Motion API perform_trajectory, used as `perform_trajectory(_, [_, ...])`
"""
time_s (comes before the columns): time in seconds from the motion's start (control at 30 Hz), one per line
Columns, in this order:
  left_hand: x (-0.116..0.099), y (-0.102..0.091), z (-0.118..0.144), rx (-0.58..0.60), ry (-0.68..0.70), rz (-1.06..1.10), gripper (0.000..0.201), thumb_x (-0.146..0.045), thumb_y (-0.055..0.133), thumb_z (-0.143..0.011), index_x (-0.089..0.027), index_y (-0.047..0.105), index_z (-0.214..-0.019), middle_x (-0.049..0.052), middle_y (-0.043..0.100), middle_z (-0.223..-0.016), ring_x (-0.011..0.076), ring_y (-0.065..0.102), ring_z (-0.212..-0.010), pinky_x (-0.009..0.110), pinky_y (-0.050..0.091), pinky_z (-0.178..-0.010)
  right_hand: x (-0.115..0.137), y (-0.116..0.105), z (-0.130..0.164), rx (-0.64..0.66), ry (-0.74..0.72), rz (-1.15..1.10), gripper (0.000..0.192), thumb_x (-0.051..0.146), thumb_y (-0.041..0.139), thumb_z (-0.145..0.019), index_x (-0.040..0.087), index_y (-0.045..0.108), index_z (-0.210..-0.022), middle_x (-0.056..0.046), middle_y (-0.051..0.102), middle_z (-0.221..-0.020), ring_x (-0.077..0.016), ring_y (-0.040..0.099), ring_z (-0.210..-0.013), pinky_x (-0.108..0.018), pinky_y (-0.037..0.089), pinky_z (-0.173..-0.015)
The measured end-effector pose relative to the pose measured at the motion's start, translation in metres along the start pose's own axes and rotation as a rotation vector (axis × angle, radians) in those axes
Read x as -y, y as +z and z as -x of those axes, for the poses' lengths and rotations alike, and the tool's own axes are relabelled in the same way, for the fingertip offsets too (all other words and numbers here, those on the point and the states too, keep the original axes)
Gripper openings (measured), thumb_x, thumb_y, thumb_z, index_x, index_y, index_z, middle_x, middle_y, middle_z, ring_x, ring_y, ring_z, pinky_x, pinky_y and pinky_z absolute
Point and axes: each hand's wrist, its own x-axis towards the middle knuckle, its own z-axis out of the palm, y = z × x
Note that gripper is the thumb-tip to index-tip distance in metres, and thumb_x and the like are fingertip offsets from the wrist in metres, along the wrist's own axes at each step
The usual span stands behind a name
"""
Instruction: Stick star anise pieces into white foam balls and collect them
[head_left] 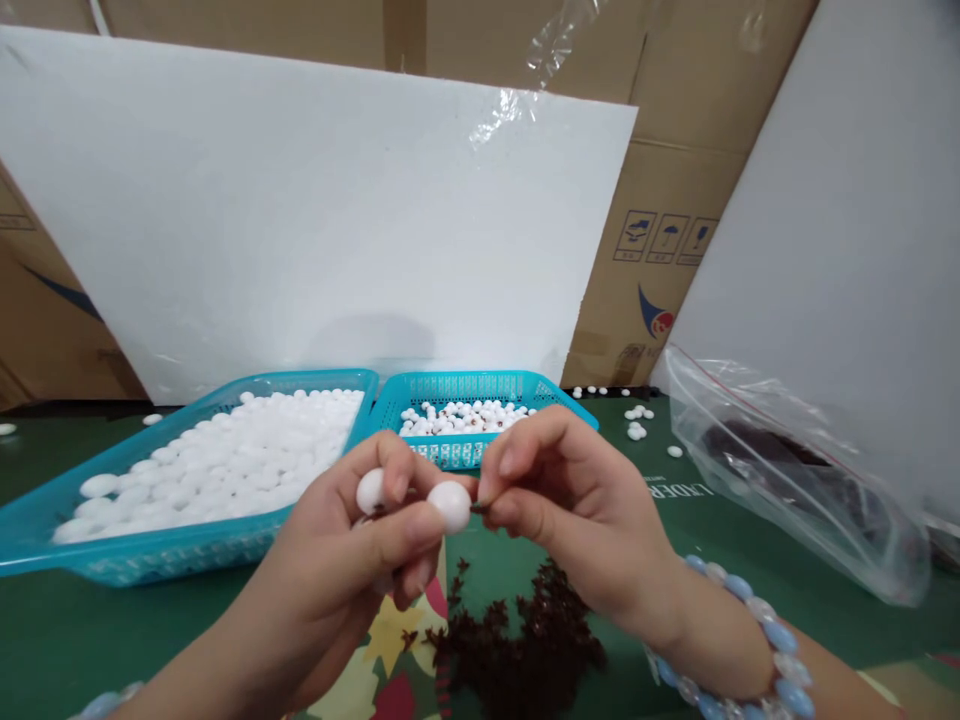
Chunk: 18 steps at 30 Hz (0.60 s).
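My left hand (360, 545) pinches a glossy white ball (449, 506) between thumb and forefinger. A second white ball (370, 492) sits in its curled fingers, with parts of others showing behind the thumb. The thumb and forefinger of my right hand (577, 510) press together at the right side of the pinched ball, on a small dark piece (477, 508) mostly hidden by the fingertips. Below the hands lies a pile of small dark brown star-shaped pieces (517, 650) on the green table covering (600, 570).
A blue basket (262, 535) full of white balls stands on the left. Behind my hands, a smaller blue basket (457, 452) holds white balls with brown spots. On the right lies a clear plastic bag (840, 530) of dark pieces. A white board (360, 220) leans on cardboard behind.
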Motion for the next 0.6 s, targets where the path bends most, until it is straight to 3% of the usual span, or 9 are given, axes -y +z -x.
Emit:
perform_trajectory(0.23, [0.0019,-0.0011,0.0007,0.016,0.040,-0.052,0.023,-0.011,0.057,-0.052,-0.016,0.037,-0.044,-0.008,0.049,-0.046,0.0010,0.037,-0.034,0.008,0.031,-0.031,0.0009,-0.0011,-0.0012,0.000,0.005,0.040,0.017,0.010,0.053,-0.061,0.020,0.040,-0.063,0.005,0.046,-0.056,-0.0056,0.046,-0.050,-0.017,0.039,-0.047])
perform_trajectory(0.43, [0.0010,0.0001,-0.0007,0.073,0.060,-0.088,0.023,-0.010,0.056,-0.053,-0.017,0.037,-0.043,-0.006,0.048,-0.047,0.0023,0.037,-0.035,0.011,0.031,-0.032,0.0028,-0.0011,-0.0009,0.046,-0.018,0.099,0.015,0.025,0.053,-0.064,0.021,0.039,-0.065,0.004,0.045,-0.057,-0.0072,0.050,-0.051,-0.019,0.043,-0.049])
perform_trajectory(0.6, [0.0001,-0.0014,-0.0001,0.089,0.056,-0.115,0.022,-0.009,0.055,-0.055,-0.018,0.038,-0.044,-0.006,0.049,-0.047,0.0028,0.039,-0.037,0.011,0.033,-0.033,0.0010,-0.0023,0.0005,0.068,-0.097,0.228,0.014,0.016,0.050,-0.066,0.021,0.038,-0.064,0.004,0.044,-0.058,-0.0067,0.049,-0.051,-0.017,0.041,-0.047])
